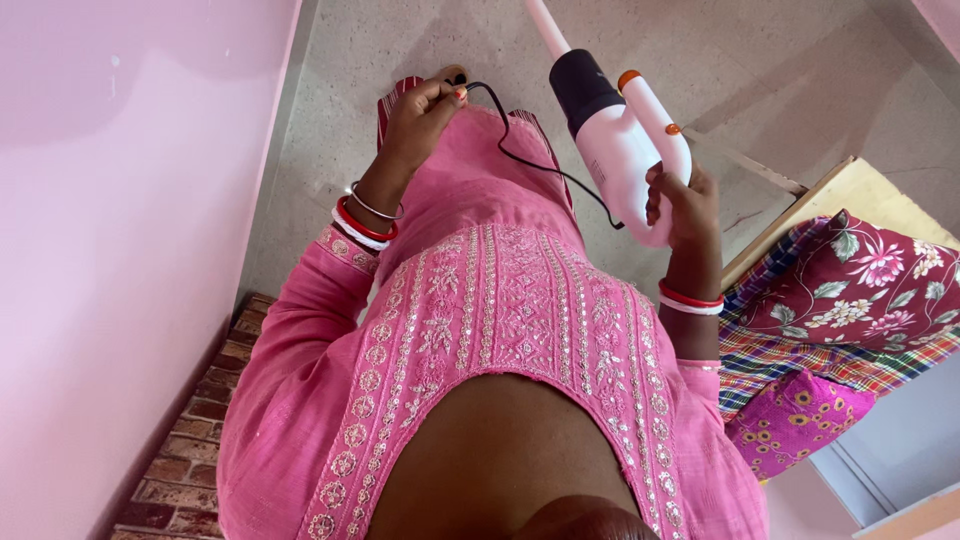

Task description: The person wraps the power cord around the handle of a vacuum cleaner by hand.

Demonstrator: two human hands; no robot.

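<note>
My left hand point(425, 110) is held out in front of my pink embroidered tunic point(500, 320) and pinches a thin black cord point(520, 150) between its fingertips. The cord runs in a curve across the tunic to a white and black stick vacuum cleaner point(610, 130). My right hand point(680, 205) is closed around the vacuum's white handle, which has orange buttons. Its white tube point(545, 25) runs off the top edge. Both wrists wear red and white bangles. A sandalled foot point(450, 75) shows just past my left hand.
A pink wall point(120, 200) stands close on the left, with a brick-pattern strip point(190, 450) at its foot. On the right is a wooden-framed bed point(845, 185) with a checked sheet point(770, 350) and floral pillows point(870, 280). The speckled grey floor point(760, 60) lies ahead.
</note>
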